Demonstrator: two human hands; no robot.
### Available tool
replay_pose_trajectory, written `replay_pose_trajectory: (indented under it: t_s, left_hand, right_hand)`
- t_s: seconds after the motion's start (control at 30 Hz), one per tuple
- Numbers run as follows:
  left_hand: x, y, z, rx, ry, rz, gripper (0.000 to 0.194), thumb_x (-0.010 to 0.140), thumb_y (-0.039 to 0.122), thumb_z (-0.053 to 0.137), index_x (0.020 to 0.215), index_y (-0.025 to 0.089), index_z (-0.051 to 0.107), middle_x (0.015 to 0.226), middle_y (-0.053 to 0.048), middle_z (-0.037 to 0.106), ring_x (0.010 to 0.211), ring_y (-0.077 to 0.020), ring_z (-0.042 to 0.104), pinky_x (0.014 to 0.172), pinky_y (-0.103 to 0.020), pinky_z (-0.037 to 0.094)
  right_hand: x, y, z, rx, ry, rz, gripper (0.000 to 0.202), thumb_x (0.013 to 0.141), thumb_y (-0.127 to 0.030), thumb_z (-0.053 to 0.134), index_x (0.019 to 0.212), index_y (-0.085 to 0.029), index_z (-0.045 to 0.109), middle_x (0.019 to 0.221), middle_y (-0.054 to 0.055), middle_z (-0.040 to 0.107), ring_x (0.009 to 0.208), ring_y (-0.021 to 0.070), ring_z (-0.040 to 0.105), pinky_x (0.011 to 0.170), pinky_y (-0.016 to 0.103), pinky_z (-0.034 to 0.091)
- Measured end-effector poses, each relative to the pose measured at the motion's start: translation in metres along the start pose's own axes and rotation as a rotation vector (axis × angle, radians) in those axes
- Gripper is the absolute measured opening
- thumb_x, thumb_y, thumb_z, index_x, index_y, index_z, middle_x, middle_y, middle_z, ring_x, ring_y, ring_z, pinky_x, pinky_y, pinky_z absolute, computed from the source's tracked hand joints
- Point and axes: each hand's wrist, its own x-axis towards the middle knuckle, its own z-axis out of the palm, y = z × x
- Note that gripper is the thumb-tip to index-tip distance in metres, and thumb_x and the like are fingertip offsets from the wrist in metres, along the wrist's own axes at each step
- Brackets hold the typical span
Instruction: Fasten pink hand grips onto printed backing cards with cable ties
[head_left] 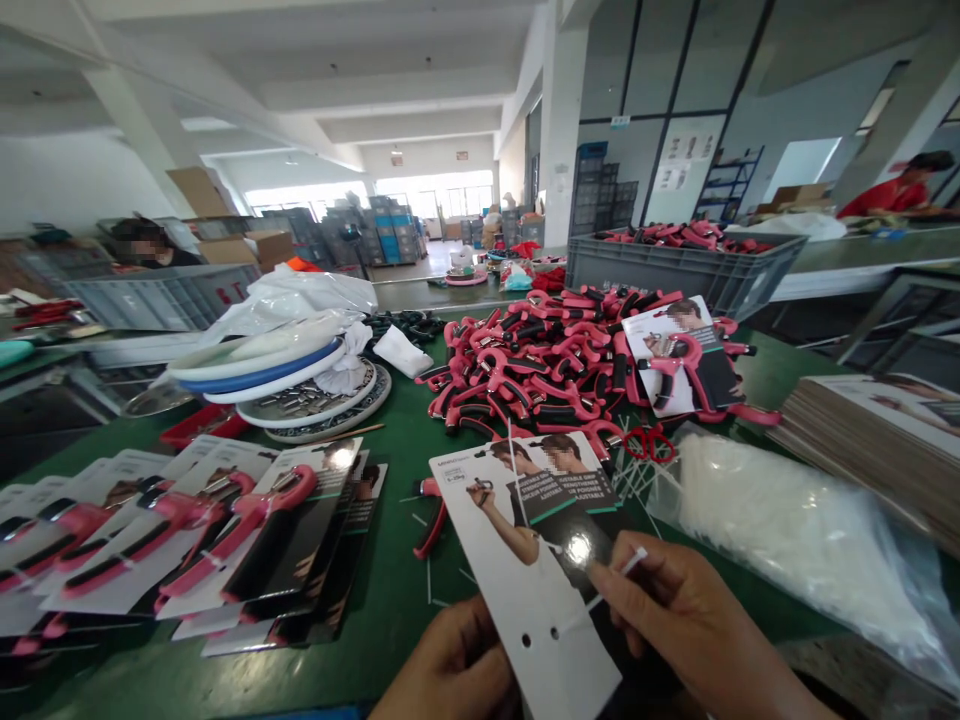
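Observation:
My left hand (454,660) is closed on the lower left edge of a printed cardboard card (517,590), which stands tilted over the table. Two punched holes show near the card's bottom. With thumb and fingers pinched, my right hand (682,605) grips a thin white cable tie (635,560) at the card's right side. Whether the tie passes through the card is hard to see. Just beyond, a large heap of pink and black hand grip strengtheners (536,370) covers the table. One strengthener (686,370) rests on a card at the heap's right side.
Carded strengtheners (255,530) lie overlapping at left. On the right are red scissors (649,444), a clear bag of white ties (802,520) and a card stack (847,440). Stacked round trays (262,375) and a grey crate (690,270) stand farther back. Two people work beyond.

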Motion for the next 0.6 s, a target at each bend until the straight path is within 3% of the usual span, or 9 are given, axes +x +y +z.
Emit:
replay_pose_trajectory:
  t_s: [0.17, 0.3, 0.37, 0.43, 0.5, 0.6]
  left_hand:
    - [-0.004, 0.001, -0.015, -0.115, 0.053, -0.104, 0.027, 0.065, 0.027, 0.074, 0.087, 0.011, 0.07, 0.067, -0.005, 0.068, 0.054, -0.0111, 0.059, 0.047, -0.017, 0.038]
    - [-0.007, -0.003, -0.027, -0.085, 0.02, 0.024, 0.029, 0.071, 0.032, 0.071, 0.088, 0.01, 0.067, 0.075, -0.007, 0.067, 0.056, -0.012, 0.06, 0.048, -0.018, 0.041]
    - [-0.01, -0.004, -0.028, -0.089, 0.017, 0.077, 0.021, 0.073, 0.031, 0.07, 0.081, 0.012, 0.064, 0.078, -0.006, 0.067, 0.062, -0.0137, 0.062, 0.054, -0.021, 0.046]
    - [-0.011, -0.005, -0.027, -0.142, -0.018, 0.093, 0.019, 0.074, 0.029, 0.07, 0.074, 0.013, 0.061, 0.076, -0.004, 0.065, 0.065, -0.0142, 0.063, 0.06, -0.024, 0.048]
    - [-0.01, -0.007, -0.026, -0.208, -0.074, 0.101, 0.019, 0.073, 0.028, 0.07, 0.073, 0.014, 0.059, 0.074, -0.003, 0.063, 0.065, -0.0132, 0.062, 0.061, -0.024, 0.047]
    - [-0.008, -0.009, -0.027, -0.268, -0.12, 0.119, 0.015, 0.075, 0.025, 0.069, 0.072, 0.014, 0.058, 0.072, -0.001, 0.06, 0.064, -0.0112, 0.059, 0.062, -0.023, 0.044]
  right_hand:
    - [0.002, -0.004, -0.002, -0.062, -0.076, 0.039, 0.037, 0.08, -0.05, 0.051, 0.059, -0.02, 0.044, 0.05, -0.006, 0.039, 0.043, 0.0079, 0.038, 0.041, 0.02, 0.03]
    - [0.001, -0.003, -0.004, -0.213, -0.097, -0.012, 0.03, 0.084, -0.042, 0.048, 0.065, -0.02, 0.049, 0.055, -0.004, 0.047, 0.048, 0.0101, 0.046, 0.045, 0.02, 0.037]
    - [-0.001, -0.003, -0.003, -0.39, -0.027, -0.181, 0.022, 0.086, -0.035, 0.048, 0.071, -0.02, 0.055, 0.064, -0.001, 0.055, 0.057, 0.0125, 0.054, 0.051, 0.021, 0.043]
    - [-0.002, -0.003, 0.0, -0.569, 0.084, -0.453, 0.012, 0.083, -0.031, 0.052, 0.082, -0.022, 0.06, 0.083, 0.003, 0.063, 0.073, 0.0162, 0.061, 0.061, 0.025, 0.048]
    - [-0.002, -0.005, 0.006, -0.708, 0.145, -0.756, 0.017, 0.079, -0.034, 0.059, 0.093, -0.025, 0.062, 0.1, 0.005, 0.064, 0.088, 0.0196, 0.061, 0.07, 0.028, 0.049]
    - [-0.002, -0.003, 0.016, -0.787, 0.175, -1.057, 0.014, 0.083, -0.032, 0.058, 0.096, -0.03, 0.064, 0.099, 0.0, 0.067, 0.091, 0.0167, 0.06, 0.082, 0.029, 0.045]
